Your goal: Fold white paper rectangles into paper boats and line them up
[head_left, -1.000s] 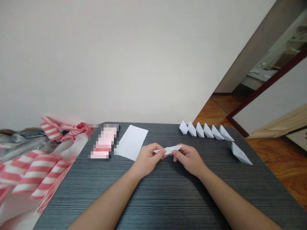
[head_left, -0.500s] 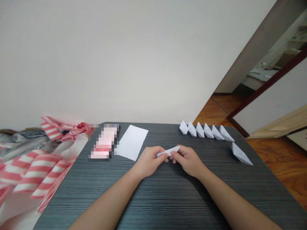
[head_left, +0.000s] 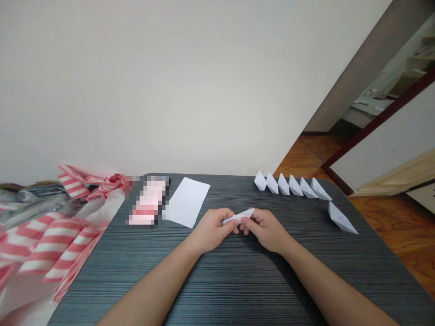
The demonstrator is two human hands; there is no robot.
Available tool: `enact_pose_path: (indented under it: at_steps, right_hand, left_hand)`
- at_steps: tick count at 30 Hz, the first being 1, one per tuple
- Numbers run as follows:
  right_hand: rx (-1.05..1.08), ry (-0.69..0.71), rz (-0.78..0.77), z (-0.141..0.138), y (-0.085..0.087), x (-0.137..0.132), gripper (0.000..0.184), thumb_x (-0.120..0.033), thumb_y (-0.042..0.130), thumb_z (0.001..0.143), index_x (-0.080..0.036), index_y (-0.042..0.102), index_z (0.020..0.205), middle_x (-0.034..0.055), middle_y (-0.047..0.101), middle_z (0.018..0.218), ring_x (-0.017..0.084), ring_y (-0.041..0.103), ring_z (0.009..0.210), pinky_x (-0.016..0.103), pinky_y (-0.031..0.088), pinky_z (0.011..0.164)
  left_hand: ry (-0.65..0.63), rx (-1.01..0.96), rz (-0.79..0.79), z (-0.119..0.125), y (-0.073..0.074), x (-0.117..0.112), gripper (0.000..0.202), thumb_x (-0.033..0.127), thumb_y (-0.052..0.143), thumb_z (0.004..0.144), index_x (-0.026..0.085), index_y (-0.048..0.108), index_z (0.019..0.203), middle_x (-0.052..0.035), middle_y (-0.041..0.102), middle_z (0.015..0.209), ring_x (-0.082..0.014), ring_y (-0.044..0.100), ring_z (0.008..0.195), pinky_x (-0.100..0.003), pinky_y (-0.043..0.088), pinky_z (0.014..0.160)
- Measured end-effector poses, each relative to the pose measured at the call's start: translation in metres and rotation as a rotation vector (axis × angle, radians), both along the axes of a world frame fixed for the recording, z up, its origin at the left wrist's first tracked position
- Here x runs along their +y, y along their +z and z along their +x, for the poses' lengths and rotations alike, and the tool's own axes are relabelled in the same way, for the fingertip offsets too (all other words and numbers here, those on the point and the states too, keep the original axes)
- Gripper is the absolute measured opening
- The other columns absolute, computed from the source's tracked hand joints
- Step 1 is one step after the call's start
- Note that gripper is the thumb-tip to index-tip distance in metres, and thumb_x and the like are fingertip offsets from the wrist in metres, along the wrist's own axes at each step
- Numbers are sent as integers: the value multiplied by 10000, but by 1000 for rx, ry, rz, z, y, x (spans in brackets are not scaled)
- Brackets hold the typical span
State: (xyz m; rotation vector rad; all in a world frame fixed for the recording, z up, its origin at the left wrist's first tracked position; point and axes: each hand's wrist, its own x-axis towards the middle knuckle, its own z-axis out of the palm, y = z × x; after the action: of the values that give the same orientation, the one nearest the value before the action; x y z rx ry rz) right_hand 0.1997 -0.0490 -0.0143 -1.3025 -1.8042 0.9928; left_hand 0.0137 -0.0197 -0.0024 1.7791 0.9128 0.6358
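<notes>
A white folded paper boat (head_left: 245,214), narrow and pointed at its right end, is held above the middle of the table. My left hand (head_left: 215,228) pinches its left part between thumb and fingers. My right hand (head_left: 268,228) is closed on it from the right, the thumb pressed against its near side close to the left fingertips. The fingers under the paper are partly hidden. A stack of plain white paper (head_left: 188,201) lies just beyond and left of my left hand.
Several white paper boats (head_left: 283,184) stand in a row along the far right edge, with another paper boat (head_left: 340,218) nearer. A blurred-out rectangular thing (head_left: 147,201) lies at the left. Red-and-white striped cloth (head_left: 50,242) is heaped beside the dark table (head_left: 217,285).
My right thumb and fingers have shifted slightly left and down along the paper boat. My left hand keeps nearly the same hold. Everything on the table stays in place.
</notes>
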Motion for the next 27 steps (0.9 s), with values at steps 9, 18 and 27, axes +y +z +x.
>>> enact_pose_path:
  at_steps: [9, 18, 27]
  right_hand:
    - [2, 8, -54, -2, -1, -1, 205, -265, 501, 863, -160, 618, 732, 7, 615, 612, 128, 571, 568, 229, 422, 554]
    - [-36, 2, 6, -2, 4, 0, 199, -228, 499, 865, -168, 589, 699, 2, 617, 627, 128, 573, 590, 234, 416, 583]
    - [-7, -70, 4, 6, -12, 2, 205, -242, 475, 880, -161, 581, 724, 9, 610, 642, 128, 577, 597, 238, 427, 596]
  left_hand:
    - [-71, 39, 23, -2, 1, -1, 275, 296, 480, 833, 162, 655, 669, -9, 672, 656, -117, 561, 583, -206, 371, 555]
    - [-76, 42, -15, -3, 0, 0, 279, 307, 475, 836, 156, 660, 690, -13, 673, 655, -110, 546, 556, -202, 369, 532]
    - [-69, -38, -149, -2, -11, 3, 335, 377, 436, 862, 132, 631, 744, -47, 672, 697, -117, 570, 580, -215, 437, 557]
